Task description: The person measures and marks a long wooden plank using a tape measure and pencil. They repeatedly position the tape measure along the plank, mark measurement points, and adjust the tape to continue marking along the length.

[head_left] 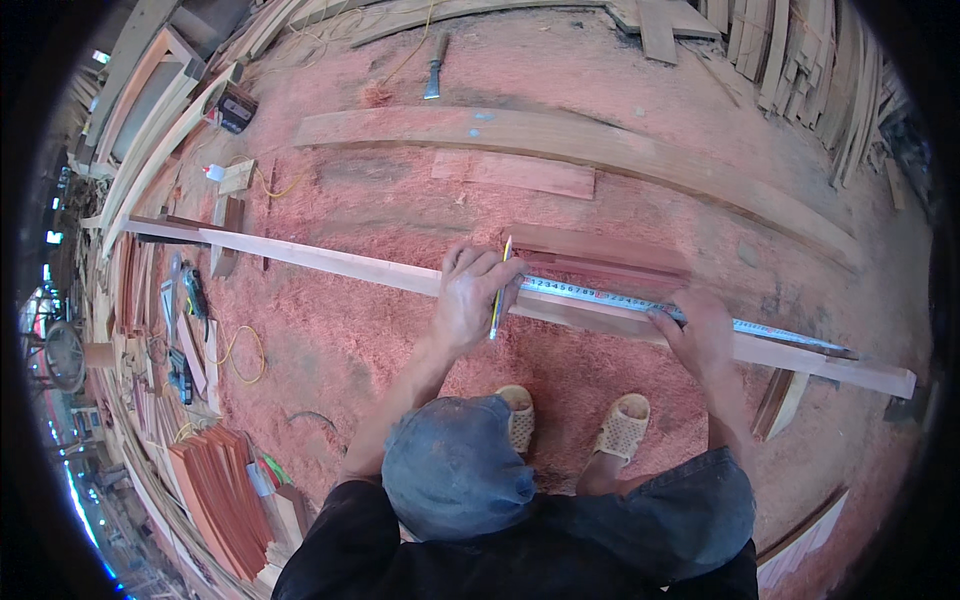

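A long pale wooden strip (340, 264) lies across in front of me, slanting from far left to near right. Along its right half runs a steel tape measure blade (640, 305), stretched out with its scale facing up. My left hand (468, 295) rests on the strip at the tape's left end, closed with a pencil (497, 310) sticking out between its fingers. Further right, my right hand (698, 332) pinches the tape blade against the strip, thumb on the near side. The fingers hide short parts of the tape and strip.
Reddish shavings cover the floor (360, 370). Beyond the strip lie a long curved board (600, 145), a short plank (510, 172) and a chisel (434, 70). A wooden block (778, 402) stands under the right end. Power tools (193, 290) and stacked red slats (215, 490) lie left.
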### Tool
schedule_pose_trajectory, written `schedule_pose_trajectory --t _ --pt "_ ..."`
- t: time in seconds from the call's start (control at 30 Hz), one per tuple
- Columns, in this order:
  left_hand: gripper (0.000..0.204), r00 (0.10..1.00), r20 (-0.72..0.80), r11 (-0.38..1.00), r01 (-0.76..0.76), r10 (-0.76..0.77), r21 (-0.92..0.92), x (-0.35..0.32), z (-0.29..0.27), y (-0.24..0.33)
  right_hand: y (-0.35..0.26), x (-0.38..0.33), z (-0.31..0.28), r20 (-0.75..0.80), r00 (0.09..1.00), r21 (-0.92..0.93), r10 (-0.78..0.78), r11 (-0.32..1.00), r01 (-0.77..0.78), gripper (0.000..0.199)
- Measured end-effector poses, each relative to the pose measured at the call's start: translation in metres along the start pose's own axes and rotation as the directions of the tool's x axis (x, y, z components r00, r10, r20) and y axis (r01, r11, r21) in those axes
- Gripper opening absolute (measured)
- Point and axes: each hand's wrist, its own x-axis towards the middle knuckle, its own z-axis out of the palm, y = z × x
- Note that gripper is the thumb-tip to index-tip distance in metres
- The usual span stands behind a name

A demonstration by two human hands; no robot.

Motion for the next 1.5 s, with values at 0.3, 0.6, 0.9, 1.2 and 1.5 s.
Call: schedule_pose_trajectory --t 0.3,0.6,0.9,1.2,1.5 --pt "0.029 0.999 -0.024 0.994 0.032 -0.034 -0.106 -0.004 -0.006 -0.008 0.005 -0.006 -0.009 0.029 0.999 0.051 0.019 0.998 -0.021 0.027" --pt "0.031 1.000 -0.010 0.996 0.026 -0.027 -0.086 -0.007 -0.006 -0.008 -0.006 -0.006 0.000 -0.029 0.994 0.150 0.101 0.984 -0.096 0.024" --pt "0.038 0.996 -0.089 0.990 -0.025 0.012 -0.137 -0.009 -0.001 -0.011 -0.014 -0.008 0.002 -0.048 0.985 0.148 0.165 0.976 -0.157 0.028" --pt "0.038 0.994 -0.109 0.991 -0.013 -0.002 -0.130 -0.011 0.000 -0.009 -0.019 -0.008 0.002 -0.081 0.987 0.119 0.137 0.985 -0.127 0.024" --pt "0.039 0.964 -0.266 1.000 0.018 -0.020 -0.012 -0.002 -0.005 0.019 -0.009 -0.008 0.012 -0.098 0.987 0.139 0.127 0.984 -0.113 0.032"
